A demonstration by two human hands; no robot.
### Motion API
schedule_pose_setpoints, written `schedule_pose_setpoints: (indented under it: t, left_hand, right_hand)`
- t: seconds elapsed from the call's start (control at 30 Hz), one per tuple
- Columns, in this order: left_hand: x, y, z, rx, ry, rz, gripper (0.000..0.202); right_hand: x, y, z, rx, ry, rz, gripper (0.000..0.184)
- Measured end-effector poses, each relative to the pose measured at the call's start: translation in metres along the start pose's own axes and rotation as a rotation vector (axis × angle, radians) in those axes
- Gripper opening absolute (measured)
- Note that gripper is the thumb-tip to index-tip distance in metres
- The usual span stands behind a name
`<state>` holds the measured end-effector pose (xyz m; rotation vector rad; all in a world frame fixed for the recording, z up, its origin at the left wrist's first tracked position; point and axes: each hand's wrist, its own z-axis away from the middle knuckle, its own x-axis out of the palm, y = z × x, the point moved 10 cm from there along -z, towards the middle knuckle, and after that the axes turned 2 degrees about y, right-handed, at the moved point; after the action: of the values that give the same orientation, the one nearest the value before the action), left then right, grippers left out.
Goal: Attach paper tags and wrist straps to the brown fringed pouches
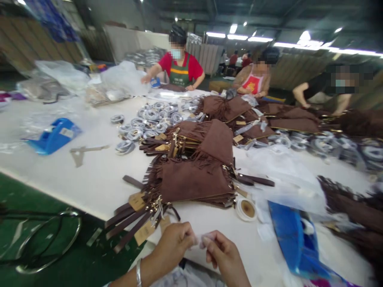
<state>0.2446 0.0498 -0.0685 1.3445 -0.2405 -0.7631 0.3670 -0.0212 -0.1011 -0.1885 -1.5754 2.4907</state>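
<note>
Near the table's front edge, my left hand (176, 241) is closed in a pinch, thumb against fingertips. Close by on its right, my right hand (223, 252) pinches too, with a gap between the two. Something small, whitish and see-through shows at the fingertips; I cannot make out what it is. Just beyond lies a stack of brown fringed bags (194, 180) with gold-coloured clips, dark wrist straps and cardboard tags (144, 232). A round roll of tape (247, 209) lies beside the stack on the right.
Blue tape dispensers stand at left (54, 136) and right (295, 239). A metal caliper (86, 152) lies left of many coiled grey straps (155, 117). Co-workers (181, 65) work across the white table (89, 187). Plastic bags (281, 175) lie at right.
</note>
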Motion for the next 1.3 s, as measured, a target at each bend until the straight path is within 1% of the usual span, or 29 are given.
schedule_pose_setpoints:
  t: [0.07, 0.1, 0.17, 0.23, 0.3, 0.37, 0.43, 0.5, 0.53, 0.6, 0.63, 0.7, 0.77, 0.8, 0.87, 0.93, 0.97, 1.07, 1.1, 1.13, 1.2, 1.3]
  left_hand:
    - [-0.016, -0.016, 0.022, -0.017, 0.013, -0.127, 0.029]
    - [-0.022, -0.025, 0.033, -0.037, -0.003, -0.135, 0.034]
    - [-0.033, -0.042, 0.055, -0.08, -0.052, -0.069, 0.046]
    - [-0.045, -0.051, 0.072, -0.106, -0.08, 0.076, 0.05]
    - [-0.057, -0.057, 0.08, -0.109, -0.069, 0.274, 0.045]
    - [-0.066, -0.066, 0.082, -0.128, -0.038, 0.5, 0.039]
    - [-0.069, -0.085, 0.08, -0.179, 0.007, 0.663, 0.039]
    - [-0.072, -0.106, 0.078, -0.23, 0.07, 0.717, 0.039]
    - [-0.074, -0.113, 0.077, -0.243, 0.103, 0.705, 0.04]
    - [-0.082, -0.121, 0.077, -0.256, 0.155, 0.647, 0.043]
    - [-0.087, -0.12, 0.078, -0.258, 0.169, 0.61, 0.043]
    - [-0.096, -0.11, 0.078, -0.248, 0.175, 0.539, 0.043]
    - [-0.105, -0.096, 0.077, -0.225, 0.163, 0.461, 0.044]
    - [-0.109, -0.088, 0.075, -0.206, 0.161, 0.408, 0.044]
    - [-0.116, -0.074, 0.07, -0.154, 0.161, 0.291, 0.043]
    - [-0.118, -0.065, 0.062, -0.101, 0.157, 0.234, 0.039]
    - [-0.116, -0.062, 0.058, -0.083, 0.149, 0.239, 0.037]
    - [-0.11, -0.066, 0.049, -0.073, 0.141, 0.319, 0.034]
    - [-0.109, -0.069, 0.047, -0.078, 0.15, 0.347, 0.034]
    - [-0.109, -0.073, 0.046, -0.087, 0.164, 0.375, 0.034]
    - [-0.11, -0.082, 0.047, -0.122, 0.198, 0.425, 0.035]
    - [-0.114, -0.094, 0.054, -0.202, 0.25, 0.449, 0.038]
  right_hand:
    - [0.023, 0.006, -0.001, 0.015, -0.045, 0.075, 0.039]
    - [0.037, 0.008, -0.001, 0.018, -0.076, 0.102, 0.039]
    - [0.067, 0.01, -0.001, 0.015, -0.152, 0.162, 0.037]
    - [0.097, 0.01, -0.002, 0.012, -0.218, 0.243, 0.032]
    - [0.122, 0.009, -0.003, 0.006, -0.257, 0.336, 0.026]
    - [0.141, 0.004, -0.004, -0.017, -0.28, 0.4, 0.023]
    - [0.154, -0.002, -0.006, -0.034, -0.304, 0.416, 0.022]
    - [0.157, -0.006, -0.011, -0.027, -0.309, 0.407, 0.021]
    - [0.155, -0.008, -0.015, -0.021, -0.291, 0.406, 0.021]
    - [0.142, -0.014, -0.027, -0.03, -0.2, 0.427, 0.025]
    - [0.134, -0.017, -0.033, -0.044, -0.146, 0.439, 0.026]
    - [0.122, -0.021, -0.043, -0.064, -0.074, 0.462, 0.028]
    - [0.117, -0.022, -0.049, -0.076, -0.04, 0.491, 0.031]
    - [0.113, -0.024, -0.051, -0.089, -0.003, 0.519, 0.031]
    - [0.102, -0.031, -0.051, -0.145, 0.127, 0.608, 0.031]
    - [0.094, -0.043, -0.05, -0.22, 0.242, 0.707, 0.033]
    - [0.095, -0.048, -0.051, -0.262, 0.261, 0.747, 0.034]
    - [0.104, -0.064, -0.059, -0.371, 0.202, 0.793, 0.022]
    - [0.106, -0.067, -0.062, -0.383, 0.175, 0.777, 0.018]
    - [0.108, -0.067, -0.066, -0.361, 0.139, 0.736, 0.018]
    - [0.111, -0.056, -0.075, -0.214, 0.024, 0.563, 0.022]
    - [0.124, -0.031, -0.075, 0.075, -0.172, 0.151, 0.033]
